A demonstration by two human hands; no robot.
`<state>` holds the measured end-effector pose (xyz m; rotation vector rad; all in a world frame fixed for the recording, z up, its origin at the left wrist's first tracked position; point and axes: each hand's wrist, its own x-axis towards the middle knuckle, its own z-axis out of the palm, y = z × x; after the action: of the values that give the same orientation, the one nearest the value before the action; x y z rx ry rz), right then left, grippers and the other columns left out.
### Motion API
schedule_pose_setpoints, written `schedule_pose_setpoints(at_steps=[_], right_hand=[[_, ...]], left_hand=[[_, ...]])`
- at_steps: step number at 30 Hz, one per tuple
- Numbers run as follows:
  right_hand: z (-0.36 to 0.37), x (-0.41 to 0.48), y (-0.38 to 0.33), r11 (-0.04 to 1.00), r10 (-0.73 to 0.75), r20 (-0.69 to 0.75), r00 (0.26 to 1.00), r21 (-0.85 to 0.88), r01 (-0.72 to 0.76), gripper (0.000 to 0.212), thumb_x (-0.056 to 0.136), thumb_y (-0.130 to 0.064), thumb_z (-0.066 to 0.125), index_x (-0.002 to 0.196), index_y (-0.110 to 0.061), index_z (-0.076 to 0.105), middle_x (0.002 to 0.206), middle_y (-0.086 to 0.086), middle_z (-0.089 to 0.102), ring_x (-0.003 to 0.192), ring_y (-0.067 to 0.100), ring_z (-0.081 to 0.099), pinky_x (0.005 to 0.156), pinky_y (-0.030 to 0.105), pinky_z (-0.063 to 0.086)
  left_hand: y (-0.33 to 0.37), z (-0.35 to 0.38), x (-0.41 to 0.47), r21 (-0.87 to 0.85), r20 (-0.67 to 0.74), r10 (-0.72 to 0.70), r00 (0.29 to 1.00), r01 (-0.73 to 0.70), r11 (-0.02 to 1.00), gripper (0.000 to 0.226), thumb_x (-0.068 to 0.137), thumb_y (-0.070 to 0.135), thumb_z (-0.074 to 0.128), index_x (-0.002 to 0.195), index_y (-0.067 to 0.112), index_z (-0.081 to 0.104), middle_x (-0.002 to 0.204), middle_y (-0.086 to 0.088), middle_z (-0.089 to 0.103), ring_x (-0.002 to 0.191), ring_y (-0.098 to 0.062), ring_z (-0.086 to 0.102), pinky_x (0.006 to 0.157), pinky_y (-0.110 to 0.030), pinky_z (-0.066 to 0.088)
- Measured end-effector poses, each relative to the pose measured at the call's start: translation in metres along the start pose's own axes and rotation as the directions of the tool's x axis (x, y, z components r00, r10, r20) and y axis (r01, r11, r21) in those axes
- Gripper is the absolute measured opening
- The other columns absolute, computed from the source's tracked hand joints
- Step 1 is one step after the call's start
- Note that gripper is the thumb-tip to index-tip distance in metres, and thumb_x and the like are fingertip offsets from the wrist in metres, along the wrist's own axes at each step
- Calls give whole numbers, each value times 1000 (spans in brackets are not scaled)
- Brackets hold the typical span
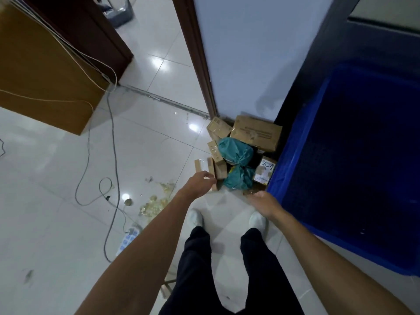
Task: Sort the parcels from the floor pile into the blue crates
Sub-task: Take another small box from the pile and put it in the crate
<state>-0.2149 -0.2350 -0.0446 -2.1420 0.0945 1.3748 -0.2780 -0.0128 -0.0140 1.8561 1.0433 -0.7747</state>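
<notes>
In the corner where the door frame meets the wall, the parcels [241, 155] lie heaped on the floor tiles, wedged against the side of the blue crate [295, 155]. That is probably why they are stacked there: the crate stands just beside them, so each one needs only a short lift over its rim. The part of the crate that shows looks dark and holds nothing I can make out, so the sorting seems to be near its start.

The left hand [200, 181] reaches down to the small brown box [201, 164] at the left edge of the pile. This is the outermost parcel, which comes away without disturbing the rest. Its fingers bend over the near end of the box, but I cannot tell whether they already grip it or only touch it.

The right hand [264, 201] hovers low at the near edge of the pile, fingers loose and spread, holding nothing. It seems ready to take a parcel or steady the heap.

Two green bags [235, 152] sit on top in the middle, soft and likely to sag when lifted. A large flat box [256, 134] leans at the back, and a small box with handwriting [264, 170] rests against the crate wall. Loose cables [111, 137] trail over the floor to the left, well apart from the pile.
</notes>
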Motion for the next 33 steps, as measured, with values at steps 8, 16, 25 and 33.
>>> schedule_pose_setpoints(at_steps=[8, 16, 25, 33], right_hand=[[66, 87, -8, 996, 82, 64, 995, -21, -81, 26, 101, -26, 46, 95, -3, 56, 96, 15, 56, 98, 33, 57, 81, 39, 44], [173, 251, 20, 987, 126, 76, 989, -112, -117, 26, 96, -32, 49, 77, -16, 44, 74, 5, 45, 72, 23, 46, 65, 35, 30], [272, 446, 50, 988, 62, -13, 998, -138, -63, 57, 89, -59, 52, 132, -22, 51, 124, -2, 59, 111, 26, 59, 94, 43, 50], [299, 510, 38, 994, 96, -70, 993, 56, -92, 62, 91, -49, 51, 148, -27, 41, 137, 5, 58, 118, 32, 58, 101, 49, 50]], left_hand=[[-40, -15, 110, 217, 99, -38, 994, 15, 976, 38, 102, 23, 50, 133, 6, 62, 133, -14, 63, 123, -32, 58, 102, -37, 46], [-162, 8, 281, 427, 103, -92, 990, 40, 903, 44, 102, 35, 44, 121, -1, 60, 124, -18, 63, 96, -32, 56, 77, -34, 40], [-278, 79, 445, 37, 77, -175, 982, 172, 984, 69, 99, 36, 50, 158, 11, 24, 160, -9, 36, 144, -28, 38, 112, -38, 36], [-293, 114, 494, -392, 54, -101, 993, 114, 913, 48, 101, 33, 51, 147, 18, 43, 139, -6, 59, 117, -21, 62, 89, -32, 53]])
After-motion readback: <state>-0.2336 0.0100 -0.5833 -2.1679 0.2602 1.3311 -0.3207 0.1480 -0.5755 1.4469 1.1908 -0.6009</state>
